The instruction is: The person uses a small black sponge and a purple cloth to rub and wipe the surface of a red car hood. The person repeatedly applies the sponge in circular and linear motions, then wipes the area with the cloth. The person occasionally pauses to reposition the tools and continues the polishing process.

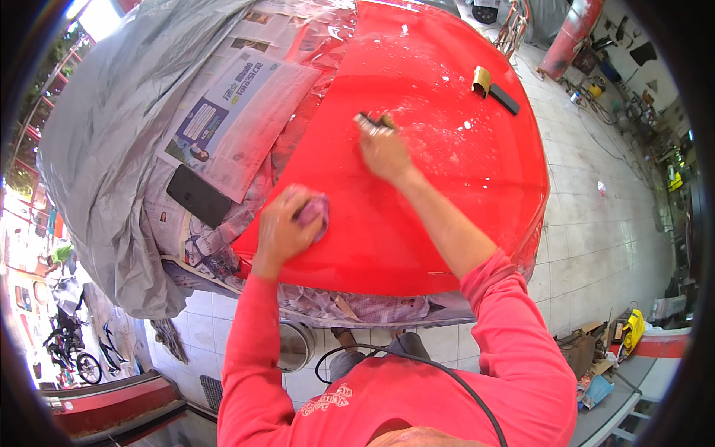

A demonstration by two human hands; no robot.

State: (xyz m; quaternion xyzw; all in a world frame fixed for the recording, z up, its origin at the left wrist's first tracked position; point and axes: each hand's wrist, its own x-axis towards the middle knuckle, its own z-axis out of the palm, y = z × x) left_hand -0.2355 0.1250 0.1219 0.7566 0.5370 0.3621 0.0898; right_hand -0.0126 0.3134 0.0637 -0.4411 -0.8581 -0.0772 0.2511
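A red car hood [350,253] lies in front of me, wet with drops and whitish smears on its far right half. My left hand [284,229] is closed around a crumpled pinkish-purple cloth [316,214] near the hood's left edge. Farther off, around the hood's middle, my right hand [384,151] grips a small dark block [365,121] against the paint; its underside is hidden. At the upper right of the hood rest a curled piece of sandpaper [482,82] and, beside it, a black rectangular block [504,99].
Newspaper [253,89] and clear film mask the area left of the hood, with a dark phone [199,195] on top. Grey sheeting [104,164] drapes the far left. A metal bucket [296,346] stands on the tiled floor below. A black hose [447,370] crosses my body.
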